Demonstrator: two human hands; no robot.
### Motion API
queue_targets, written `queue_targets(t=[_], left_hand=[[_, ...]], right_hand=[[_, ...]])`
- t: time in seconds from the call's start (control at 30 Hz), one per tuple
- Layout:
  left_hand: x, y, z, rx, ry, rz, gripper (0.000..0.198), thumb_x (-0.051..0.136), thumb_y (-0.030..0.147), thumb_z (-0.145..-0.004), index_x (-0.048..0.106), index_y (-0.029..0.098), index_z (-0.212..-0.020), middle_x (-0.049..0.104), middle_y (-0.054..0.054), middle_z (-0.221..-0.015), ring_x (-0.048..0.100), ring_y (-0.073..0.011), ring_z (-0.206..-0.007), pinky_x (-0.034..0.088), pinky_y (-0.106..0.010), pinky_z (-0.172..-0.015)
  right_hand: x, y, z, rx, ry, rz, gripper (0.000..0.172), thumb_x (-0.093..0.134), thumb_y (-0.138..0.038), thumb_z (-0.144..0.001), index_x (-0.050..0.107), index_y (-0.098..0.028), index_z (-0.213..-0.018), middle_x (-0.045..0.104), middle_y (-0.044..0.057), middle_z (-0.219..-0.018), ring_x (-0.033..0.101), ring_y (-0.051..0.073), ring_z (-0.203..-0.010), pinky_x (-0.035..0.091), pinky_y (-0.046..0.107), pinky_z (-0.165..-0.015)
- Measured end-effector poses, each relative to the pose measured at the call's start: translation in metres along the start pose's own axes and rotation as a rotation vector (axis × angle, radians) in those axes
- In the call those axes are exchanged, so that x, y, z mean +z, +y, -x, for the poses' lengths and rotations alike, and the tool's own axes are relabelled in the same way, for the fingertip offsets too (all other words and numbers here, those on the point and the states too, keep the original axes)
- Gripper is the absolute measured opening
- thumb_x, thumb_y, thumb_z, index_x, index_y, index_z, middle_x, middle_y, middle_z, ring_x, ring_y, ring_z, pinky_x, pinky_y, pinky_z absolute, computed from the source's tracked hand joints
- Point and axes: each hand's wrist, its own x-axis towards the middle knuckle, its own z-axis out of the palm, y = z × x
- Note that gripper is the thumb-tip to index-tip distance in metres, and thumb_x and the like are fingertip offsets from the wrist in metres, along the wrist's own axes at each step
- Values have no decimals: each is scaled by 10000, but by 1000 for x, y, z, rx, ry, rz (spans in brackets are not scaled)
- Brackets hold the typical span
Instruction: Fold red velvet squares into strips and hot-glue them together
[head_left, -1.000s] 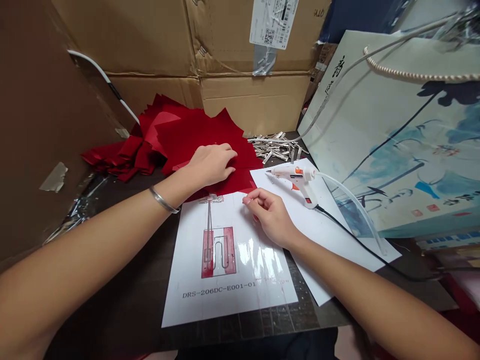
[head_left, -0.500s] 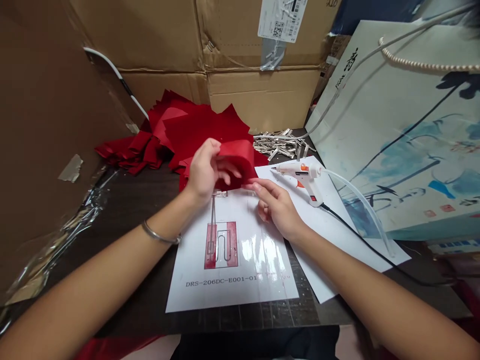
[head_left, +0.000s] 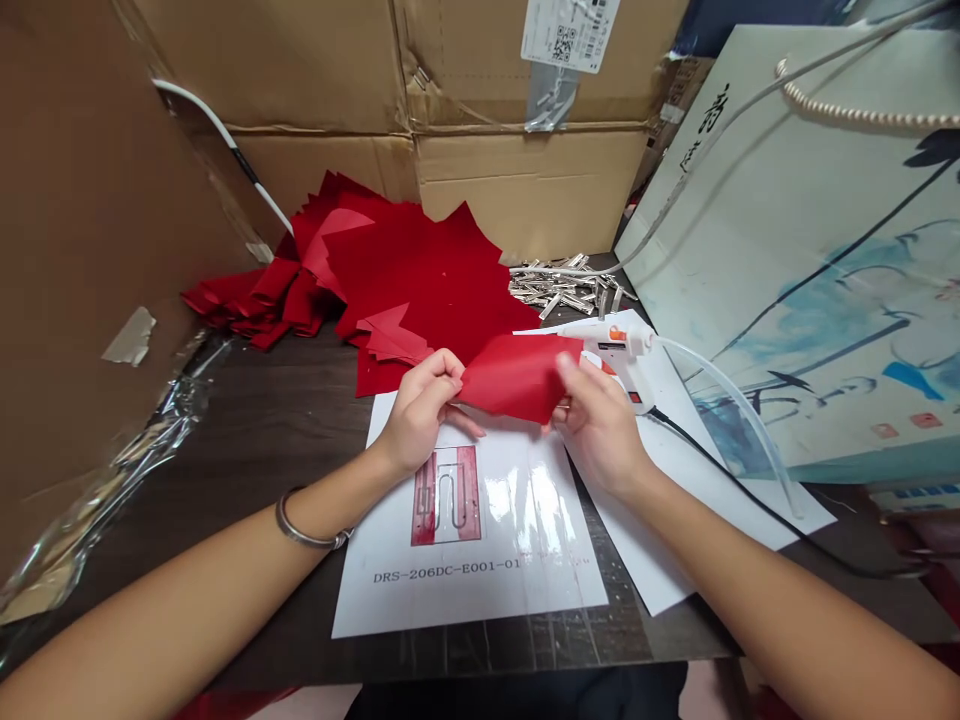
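A red piece of fabric (head_left: 517, 378) is stretched between my two hands above the printed sheet. My left hand (head_left: 424, 408) pinches its left end, while my right hand (head_left: 596, 420) grips the right end between thumb and fingers. Beneath them, the white printed sheet (head_left: 465, 605) shows a red panel drawing with a code below it. Behind my hands lies a pile of red fabric pieces (head_left: 420, 255), some edges zigzag. Partly hidden by the held fabric and my right hand, a white glue gun (head_left: 634, 365) lies on another paper sheet.
Several metal clips (head_left: 570, 285) are heaped at the back. Cardboard (head_left: 525, 190) stands behind and to the left of the dark table (head_left: 292, 420). A large painted paper bag (head_left: 840, 300) leans on the right. The glue gun's black cord (head_left: 720, 460) runs right.
The fabric has come forward from the pile and flattened out between my hands. My left hand moved lower, and my right hand moved right, now overlapping the glue gun.
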Motion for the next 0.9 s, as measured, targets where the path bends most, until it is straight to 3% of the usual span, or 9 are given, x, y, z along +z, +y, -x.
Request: queue_targets(t=[0.1, 0.2, 0.3, 0.4, 0.53, 0.63, 0.73, 0.9], left_hand=[[1, -1, -1, 0, 12, -30, 185, 560, 354, -833, 537, 183, -766, 472, 27, -619, 499, -107, -484, 463, -207, -354], [4, -1, -1, -28, 32, -107, 264, 581, 414, -873, 610, 166, -956, 527, 28, -595, 440, -77, -410, 352, -176, -314], [5, -2, -1, -33, 47, -136, 263, 668, 354, -834, 615, 165, -1008, 585, 35, -598, 410, -52, -382, 324, -164, -331], [6, -2, -2, -23, 82, -102, 244, 701, 307, -811, 615, 164, -989, 656, 13, -672, 545, -79, -484, 428, -163, -426], [7, 0, -2, -24, 54, -59, 259, 707, 305, -817, 620, 169, -1019, 709, -22, -796, 674, -149, -740, 545, -227, -660], [7, 1, -2, -21, -22, -109, 304, 704, 309, -819, 617, 167, -1074, 706, -23, -801, 631, -117, -641, 518, -214, -604], [6, 1, -2, -4, -6, -170, 300, 699, 277, -814, 618, 160, -1077, 692, -16, -789, 541, -80, -529, 446, -192, -500], [3, -2, -3, 22, -48, -76, 327, 618, 197, -820, 605, 175, -1146, 702, -38, -913, 638, -144, -748, 499, -233, -667]], right_hand=[[1, 3, 3, 2, 26, 64, 229, 711, -357, -775, 649, -230, -955, 698, 11, -869, 630, 152, -696, 523, 304, -642], [5, 4, 7, 34, -68, 44, 212, 678, -319, -810, 657, -225, -998, 715, 25, -949, 664, 171, -838, 537, 334, -789], [6, 1, 9, 67, -126, 30, 213, 662, -289, -827, 637, -224, -1028, 718, 14, -877, 671, 162, -772, 543, 310, -722], [6, 0, 8, 114, -97, 43, 286, 670, -287, -826, 581, -241, -1094, 698, -16, -743, 658, 153, -641, 538, 298, -635], [4, 2, 5, 123, -20, 26, 403, 696, -338, -803, 528, -256, -1161, 731, 21, -876, 699, 200, -743, 563, 357, -693], [4, 5, 3, 82, 63, -15, 335, 702, -351, -794, 534, -244, -1064, 732, 27, -896, 702, 203, -761, 561, 351, -689], [5, 5, 2, 70, 94, -80, 349, 732, -297, -754, 497, -239, -1005, 727, 19, -878, 699, 198, -763, 551, 329, -675], [4, 2, 2, 119, 80, -34, 391, 732, -302, -724, 422, -249, -956, 682, -19, -743, 646, 169, -614, 513, 284, -535]])
